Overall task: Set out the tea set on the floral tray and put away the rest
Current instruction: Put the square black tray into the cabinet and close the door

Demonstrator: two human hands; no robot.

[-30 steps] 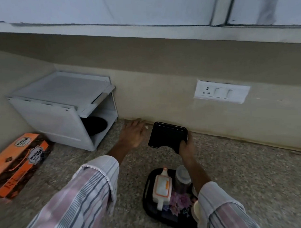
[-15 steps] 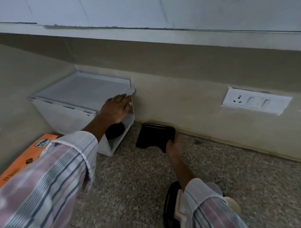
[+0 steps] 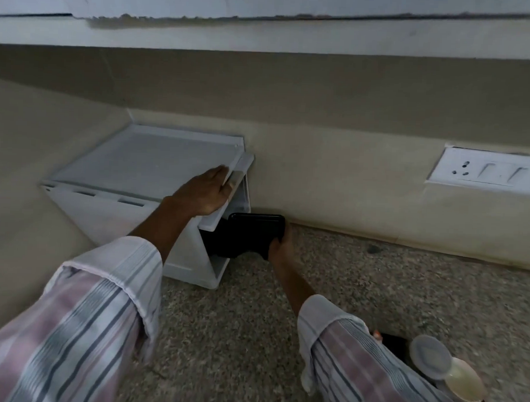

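Head view: my left hand [image 3: 208, 193] lifts white plastic cabinet's flap [image 3: 232, 187], right hand [image 3: 278, 246] grips black rectangular tray [image 3: 250, 233]; next I push it inside w/ care.

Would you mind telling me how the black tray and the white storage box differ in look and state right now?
The black tray is dark, thin and flat; the white storage box is pale and deep. The tray is carried in the right hand, part-way into the opening; the box sits on the speckled counter, its flap lifted by the left hand. Both have a roughly rectangular outline.
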